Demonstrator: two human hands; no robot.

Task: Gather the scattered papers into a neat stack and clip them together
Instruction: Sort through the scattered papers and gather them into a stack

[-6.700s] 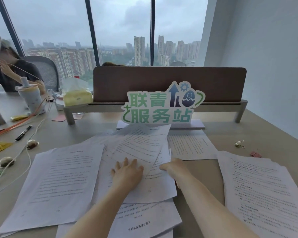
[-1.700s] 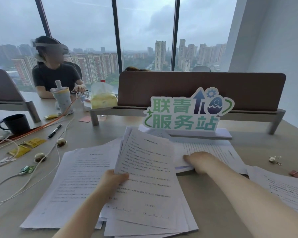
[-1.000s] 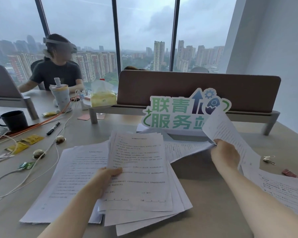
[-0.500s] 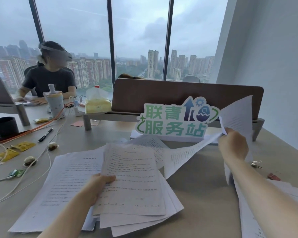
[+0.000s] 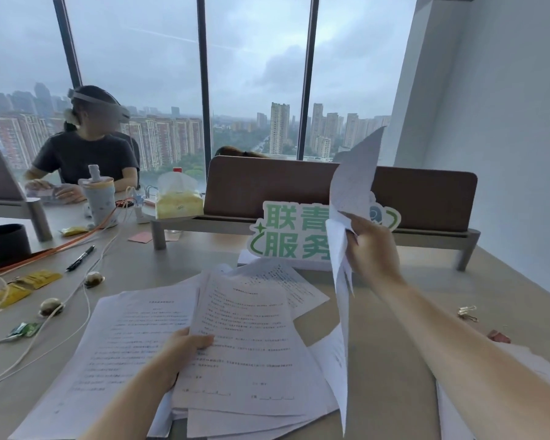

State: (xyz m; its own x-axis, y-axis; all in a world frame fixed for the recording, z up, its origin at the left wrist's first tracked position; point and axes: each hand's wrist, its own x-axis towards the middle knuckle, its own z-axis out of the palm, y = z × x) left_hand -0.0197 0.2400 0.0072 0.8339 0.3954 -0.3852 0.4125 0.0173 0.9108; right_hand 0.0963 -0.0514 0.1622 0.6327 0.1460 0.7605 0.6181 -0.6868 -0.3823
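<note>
A loose pile of printed papers (image 5: 251, 354) lies in the middle of the desk, its edges uneven. My left hand (image 5: 185, 347) grips the pile's left edge, thumb on the top sheet. My right hand (image 5: 370, 246) holds a few sheets (image 5: 353, 179) upright in the air, above the pile's right side. Another large sheet (image 5: 131, 338) lies flat to the left, partly under the pile. More sheets (image 5: 527, 363) show at the right edge behind my right forearm. A metal binder clip (image 5: 466, 312) and a red clip (image 5: 498, 336) lie on the desk at right.
A green and white sign (image 5: 286, 233) stands before a brown desk divider (image 5: 267, 185). At left lie cables (image 5: 77, 312), a pen (image 5: 80, 258), yellow packets (image 5: 23, 285), a black mug (image 5: 5, 242), a bottle (image 5: 99, 198) and a tissue pack (image 5: 178, 198). A person (image 5: 83, 154) sits at back left.
My right hand has lifted the sheets from the desk and swung them left, upright over the pile. My left hand keeps hold of the pile's left edge.
</note>
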